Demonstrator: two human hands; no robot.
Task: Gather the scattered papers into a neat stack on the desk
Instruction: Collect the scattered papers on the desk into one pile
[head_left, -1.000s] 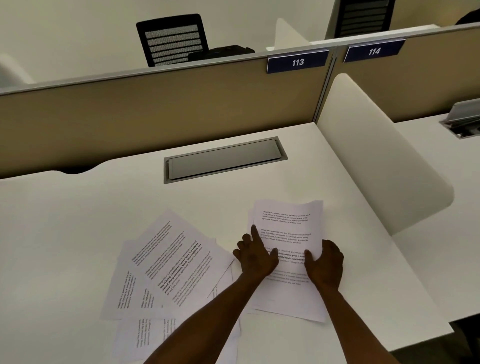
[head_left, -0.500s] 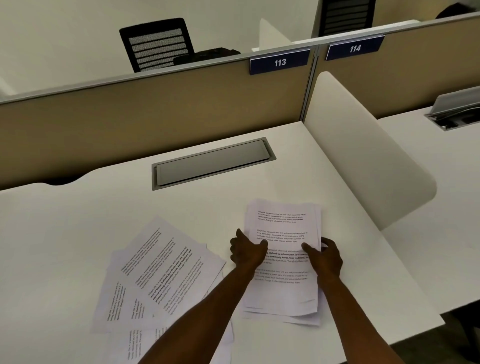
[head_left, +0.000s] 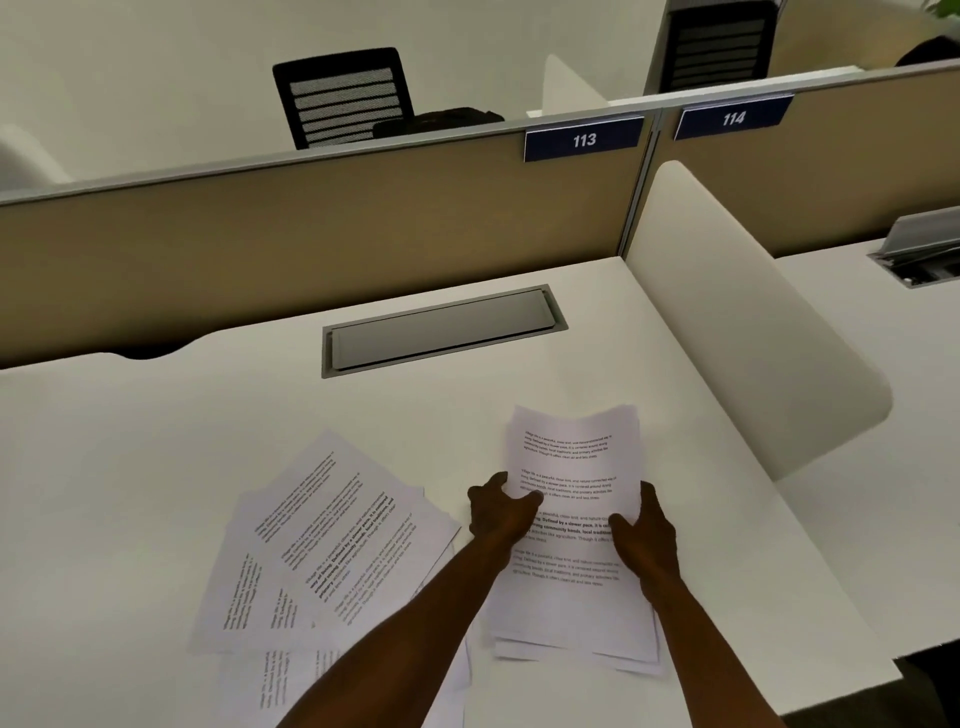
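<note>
The left hand (head_left: 501, 512) and right hand (head_left: 644, 540) grasp the small stack of white printed sheets (head_left: 574, 525) by its side edges, fingers curled, evidently to square it. It rests on the white table (head_left: 156, 441); loose white printed sheets (head_left: 322, 540) lie fanned just beside, ungathered.

Left hand (head_left: 501, 512) and right hand (head_left: 647, 540) side by side, fingers curled, forearms stretched forward.

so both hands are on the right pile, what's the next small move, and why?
Probably square that stack between the left hand and right hand, tapping its edges even: lower sheets poke out unevenly at the near edge. The loose papers fanned out to the left come after.
</note>
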